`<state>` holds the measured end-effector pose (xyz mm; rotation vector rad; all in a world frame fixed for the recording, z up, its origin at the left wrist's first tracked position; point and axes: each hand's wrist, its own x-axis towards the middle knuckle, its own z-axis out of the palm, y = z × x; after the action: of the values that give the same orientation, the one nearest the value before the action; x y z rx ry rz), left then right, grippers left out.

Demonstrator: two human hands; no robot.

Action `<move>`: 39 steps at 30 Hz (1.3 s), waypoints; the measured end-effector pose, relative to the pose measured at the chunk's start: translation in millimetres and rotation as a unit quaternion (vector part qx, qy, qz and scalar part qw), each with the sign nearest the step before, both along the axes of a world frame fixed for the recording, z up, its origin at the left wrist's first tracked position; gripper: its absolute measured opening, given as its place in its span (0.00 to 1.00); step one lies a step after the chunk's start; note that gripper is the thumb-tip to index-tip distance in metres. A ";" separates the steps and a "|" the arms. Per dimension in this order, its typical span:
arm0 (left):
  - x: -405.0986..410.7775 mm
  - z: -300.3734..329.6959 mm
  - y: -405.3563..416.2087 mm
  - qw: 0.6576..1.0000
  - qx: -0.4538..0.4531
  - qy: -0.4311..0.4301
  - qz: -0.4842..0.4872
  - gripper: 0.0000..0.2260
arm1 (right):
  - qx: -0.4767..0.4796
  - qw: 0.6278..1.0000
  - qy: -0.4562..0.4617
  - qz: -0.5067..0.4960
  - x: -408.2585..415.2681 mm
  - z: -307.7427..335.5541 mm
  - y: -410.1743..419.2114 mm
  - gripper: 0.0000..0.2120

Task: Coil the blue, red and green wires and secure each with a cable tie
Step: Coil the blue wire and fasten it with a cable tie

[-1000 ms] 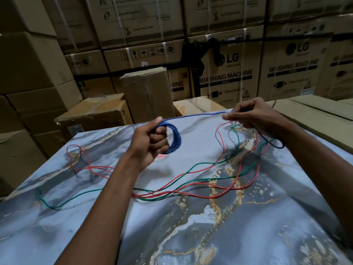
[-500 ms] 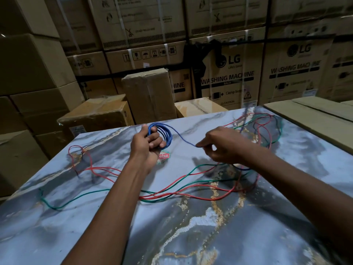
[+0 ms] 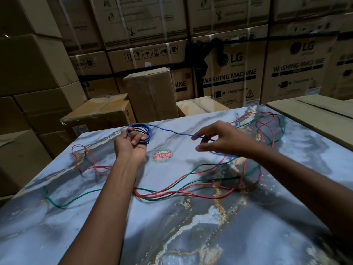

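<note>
1. Left hand [image 3: 131, 143], palm up, sits just left of the round sticker [image 3: 162, 155]; its grip is curled around the coiled part of the blue wire [image 3: 142, 131], loops ringed over the fingers.
2. The blue wire's free run leaves the coil and crosses above the sticker to the right hand [image 3: 222, 139].
3. Right hand's grip: thumb and forefinger pinch the blue wire, other fingers spread loosely; the hand is motion-blurred. More blue wire trails below that hand, right of the sticker.
4. Red wire [image 3: 191, 196] lies loose on the desk [image 3: 191, 236], from a loop far left of the sticker, under the left forearm, to tangles far right of it.
5. Green wire [image 3: 63, 204] runs from the desk's left edge, below the sticker, up toward the far right corner, tangled with the red wire.
6. The near half of the desk, below the sticker and wires, is bare marbled surface.
7. Cardboard boxes [image 3: 152, 92] stand close behind the desk's far edge; a flat carton [image 3: 315, 109] butts the right edge.
</note>
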<state>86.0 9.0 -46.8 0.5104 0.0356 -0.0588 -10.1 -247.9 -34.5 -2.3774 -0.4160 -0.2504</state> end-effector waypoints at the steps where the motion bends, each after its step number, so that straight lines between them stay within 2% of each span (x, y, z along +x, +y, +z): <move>1: 0.1 -0.7 1.4 1.000 -0.004 0.007 0.002 0.19 | 0.079 0.996 0.039 0.011 0.8 2.0 -6.6 0.14; 2: -0.3 -1.5 1.2 1.000 -0.002 0.011 0.004 0.19 | 0.145 0.986 0.076 0.021 0.9 4.0 -12.9 0.13; 4: -2.3 -1.3 -2.3 1.000 0.009 0.012 0.006 0.18 | 0.180 0.980 0.083 0.017 3.3 3.8 -23.4 0.10; 5: -3.7 -1.0 -5.4 1.000 0.018 0.009 0.003 0.18 | 0.140 0.989 0.046 -0.002 4.5 2.8 -26.9 0.09; 7: -6.6 -0.6 -12.4 0.999 0.047 -0.004 -0.004 0.18 | -0.031 0.996 -0.064 -0.045 4.0 2.3 -27.2 0.09; 9: -10.6 0.2 -19.8 0.996 0.087 -0.028 -0.014 0.18 | -0.194 0.973 -0.122 -0.036 -1.5 3.9 -15.8 0.12; 11: -16.2 1.5 -27.7 0.989 0.137 -0.055 -0.028 0.18 | -0.286 0.948 -0.138 -0.018 -8.3 4.8 3.6 0.14; 13: -22.8 3.2 -36.7 0.976 0.195 -0.087 -0.042 0.18 | -0.319 0.933 -0.169 0.006 -16.1 6.4 23.1 0.14; 16: -34.7 7.2 -51.8 0.942 0.302 -0.138 -0.048 0.16 | -0.290 0.935 -0.202 0.044 -26.2 8.6 38.9 0.11; 21: -52.7 7.5 -64.3 0.877 0.423 -0.214 -0.083 0.17 | -0.112 0.967 -0.211 0.087 -22.3 9.7 36.1 0.07; 24: -52.4 1.0 -65.0 0.822 0.488 -0.277 -0.096 0.20 | -0.037 0.970 -0.233 0.053 -18.2 10.8 29.6 0.06; 26: -51.9 -0.5 -65.7 0.807 0.503 -0.293 -0.101 0.20 | -0.012 0.967 -0.255 0.024 -17.0 11.9 25.4 0.06; 29: -53.0 0.4 -66.5 0.817 0.490 -0.272 -0.138 0.17 | 0.013 0.959 -0.283 -0.011 -14.2 16.5 17.8 0.05; 33: -55.8 2.8 -63.4 0.813 0.486 -0.262 -0.188 0.20 | 0.033 0.960 -0.278 -0.019 -9.5 16.0 5.8 0.05; 37: -59.5 4.9 -61.6 0.842 0.443 -0.230 -0.203 0.20 | 0.040 0.985 -0.168 -0.022 -0.2 14.2 -5.5 0.14; 39: -61.0 5.2 -62.7 0.862 0.412 -0.203 -0.213 0.21 | 0.043 0.992 -0.121 0.008 -0.2 16.2 -9.7 0.17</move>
<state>25.0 -53.7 -41.5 1.3795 -0.4917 -0.3812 -10.2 -257.5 -18.2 -2.2652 -0.5271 -0.5415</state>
